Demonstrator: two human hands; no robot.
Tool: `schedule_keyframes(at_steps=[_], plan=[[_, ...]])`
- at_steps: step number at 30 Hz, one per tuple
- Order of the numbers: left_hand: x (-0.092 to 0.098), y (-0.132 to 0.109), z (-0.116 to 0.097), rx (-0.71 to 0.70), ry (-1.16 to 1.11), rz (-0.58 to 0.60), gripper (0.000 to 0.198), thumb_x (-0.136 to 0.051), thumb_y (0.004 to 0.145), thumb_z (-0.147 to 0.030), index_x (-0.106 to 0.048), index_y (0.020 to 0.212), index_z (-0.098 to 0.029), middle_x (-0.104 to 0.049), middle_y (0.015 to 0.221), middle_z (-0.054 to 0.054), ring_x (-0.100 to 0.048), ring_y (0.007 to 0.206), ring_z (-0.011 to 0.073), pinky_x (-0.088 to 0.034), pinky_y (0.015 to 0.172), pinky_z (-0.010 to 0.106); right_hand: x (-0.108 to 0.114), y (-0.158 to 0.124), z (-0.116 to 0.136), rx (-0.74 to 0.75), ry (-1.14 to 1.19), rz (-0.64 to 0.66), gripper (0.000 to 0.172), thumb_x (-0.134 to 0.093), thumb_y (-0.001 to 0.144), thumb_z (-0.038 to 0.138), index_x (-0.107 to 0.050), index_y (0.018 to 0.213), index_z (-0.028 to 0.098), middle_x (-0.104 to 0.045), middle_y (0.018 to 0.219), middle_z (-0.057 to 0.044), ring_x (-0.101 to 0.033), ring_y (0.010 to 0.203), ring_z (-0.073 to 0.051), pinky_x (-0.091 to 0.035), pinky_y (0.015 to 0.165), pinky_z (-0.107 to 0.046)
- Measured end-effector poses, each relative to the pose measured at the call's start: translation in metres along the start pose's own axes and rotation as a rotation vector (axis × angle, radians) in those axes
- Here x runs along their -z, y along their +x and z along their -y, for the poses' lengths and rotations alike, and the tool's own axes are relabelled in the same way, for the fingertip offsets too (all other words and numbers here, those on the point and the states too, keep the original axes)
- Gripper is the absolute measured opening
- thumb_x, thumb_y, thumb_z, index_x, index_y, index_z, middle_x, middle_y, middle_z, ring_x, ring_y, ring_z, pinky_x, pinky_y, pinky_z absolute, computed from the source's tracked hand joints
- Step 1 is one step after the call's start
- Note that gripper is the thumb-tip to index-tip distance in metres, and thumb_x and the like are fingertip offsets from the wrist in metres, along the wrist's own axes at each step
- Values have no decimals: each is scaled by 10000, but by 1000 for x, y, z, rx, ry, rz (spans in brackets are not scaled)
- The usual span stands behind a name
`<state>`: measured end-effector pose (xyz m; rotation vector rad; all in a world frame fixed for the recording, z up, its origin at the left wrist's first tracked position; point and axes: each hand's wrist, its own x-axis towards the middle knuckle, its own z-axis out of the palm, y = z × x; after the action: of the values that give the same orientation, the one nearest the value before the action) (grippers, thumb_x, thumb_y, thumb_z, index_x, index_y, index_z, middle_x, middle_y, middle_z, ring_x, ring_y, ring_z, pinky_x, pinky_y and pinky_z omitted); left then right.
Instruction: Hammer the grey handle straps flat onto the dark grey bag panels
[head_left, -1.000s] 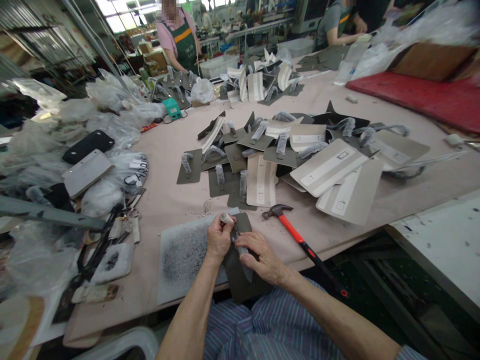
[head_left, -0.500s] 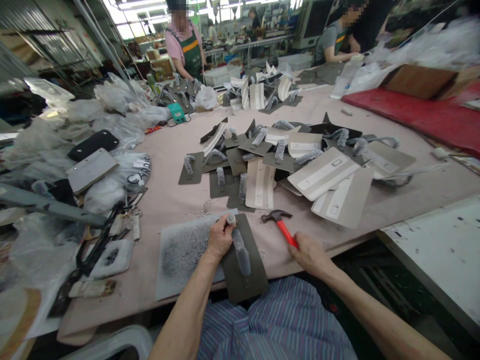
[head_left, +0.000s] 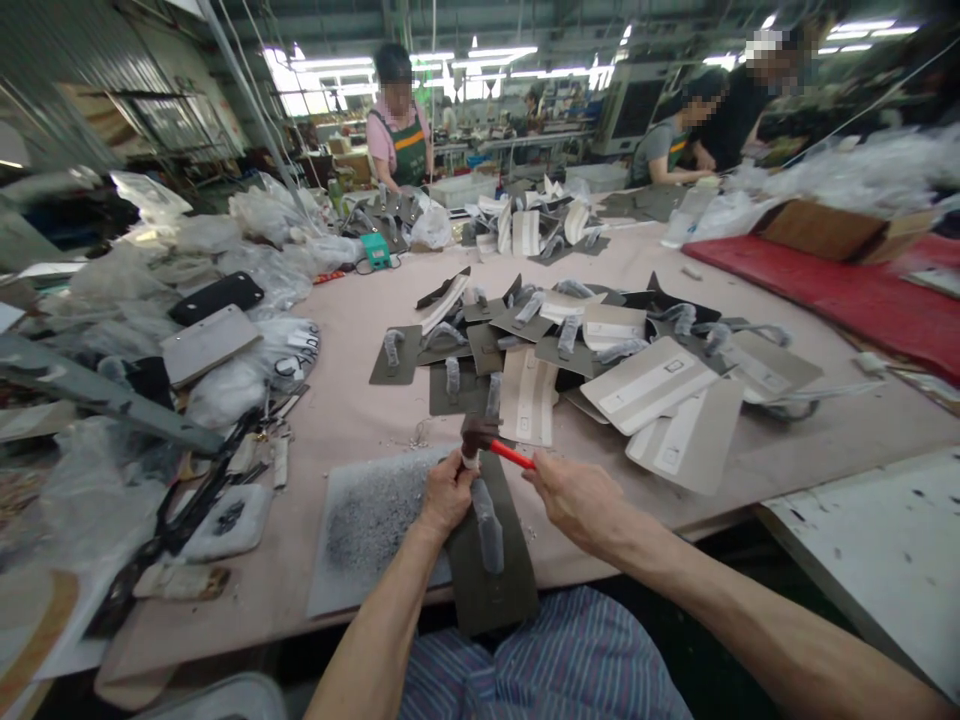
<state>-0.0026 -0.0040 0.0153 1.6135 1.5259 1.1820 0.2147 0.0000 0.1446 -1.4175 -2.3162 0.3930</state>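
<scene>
My right hand (head_left: pixel 566 492) is closed around the red handle of a claw hammer (head_left: pixel 510 452). The hammer's dark head is over the top of a short upright punch tool (head_left: pixel 470 461), which my left hand (head_left: pixel 448 492) grips. Whether head and tool touch, I cannot tell. Under my left hand lies a dark olive panel (head_left: pixel 504 590) with a plastic-wrapped handle (head_left: pixel 489 530) on it, its near end jutting past the table edge. Beside it on the left is a pale board (head_left: pixel 360 520) covered in dark punch marks.
Similar panels (head_left: pixel 615 345) with wrapped handles lie heaped ahead, and another pile (head_left: pixel 525 232) stands farther back. Plastic bags (head_left: pixel 217 240) and tools crowd the left. A red sheet (head_left: pixel 817 270) with a cardboard box is at right. Co-workers (head_left: pixel 401 130) stand across the table.
My right hand has brought the hammer up and left, from beside the panel to above the punch tool. My left hand keeps its grip. The view has tilted up slightly.
</scene>
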Motion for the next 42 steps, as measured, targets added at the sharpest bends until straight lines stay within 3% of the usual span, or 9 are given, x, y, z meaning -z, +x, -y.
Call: schedule_keyframes(at_steps=[7, 12, 15, 23, 27, 30, 33, 37, 42], plan=[[-2, -2, 7, 9, -5, -2, 184, -581, 852, -211, -693, 998, -217, -742, 916, 46, -678, 870, 213, -496, 815, 313, 22, 11, 27, -51, 327, -695, 281, -279, 1042, 407, -477, 943, 234, -502, 635, 13, -464, 496, -132, -332, 495, -259], [-2, -2, 7, 22, -5, 11, 212, -576, 840, -184, -702, 1008, -216, -736, 868, 30, -670, 814, 198, -492, 770, 295, -16, -13, -8, -16, -35, 35, 268, -439, 973, 404, -499, 783, 226, -484, 528, 8, -401, 424, -139, -199, 475, -295], [-2, -2, 7, 16, -21, 1, 206, -578, 844, -189, -696, 1011, -213, -740, 899, 30, -674, 839, 195, -497, 789, 292, -24, -19, -35, -170, -111, 188, 280, -380, 996, 396, -554, 880, 211, -557, 593, -15, -485, 498, -163, -217, 517, -294], [-1, -1, 7, 7, -52, 1, 175, -600, 826, -192, -689, 976, -203, -749, 920, 27, -684, 866, 192, -517, 825, 291, -67, -44, -89, -415, -136, 268, 335, -367, 983, 323, -613, 1099, 128, -680, 916, -140, -639, 835, -257, -437, 708, -340], [-2, -1, 9, 41, -73, -12, 153, -623, 818, -227, -701, 946, -196, -748, 897, 22, -683, 840, 187, -520, 805, 291, -70, -41, -54, 64, -153, 53, 558, -480, 894, 166, -397, 1445, 135, -436, 1461, -196, -438, 1299, -315, -386, 1019, -455], [-6, 1, 9, 98, -148, -45, 165, -673, 776, -248, -708, 922, -180, -745, 859, 19, -677, 794, 176, -523, 779, 285, -64, -27, -13, 544, -90, 183, 527, -526, 843, 120, -494, 1359, 223, -426, 1483, -111, -347, 1365, -275, -310, 1108, -465], [-9, 9, 7, 214, -350, -120, 244, -754, 688, -270, -705, 900, -160, -745, 835, 21, -677, 760, 167, -537, 746, 273, -62, -13, 16, 716, -165, 305, 276, -632, 790, 189, -628, 1066, 192, -545, 1317, -121, -425, 1262, -294, -295, 1105, -489], [16, 27, -13, 290, -562, -404, 322, -807, 642, -319, -686, 878, -137, -734, 789, 11, -676, 698, 145, -553, 716, 268, -60, -7, 31, 612, -362, 308, 131, -599, 804, 177, -628, 926, 140, -639, 986, -138, -562, 981, -290, -401, 961, -479], [79, 37, -63, 56, -401, -512, 397, -858, 644, -311, -702, 965, -139, -758, 872, 34, -715, 792, 162, -574, 809, 292, -47, -9, 41, 116, -412, 305, 198, -500, 826, 100, -592, 999, 124, -674, 809, -137, -646, 772, -256, -444, 749, -380]])
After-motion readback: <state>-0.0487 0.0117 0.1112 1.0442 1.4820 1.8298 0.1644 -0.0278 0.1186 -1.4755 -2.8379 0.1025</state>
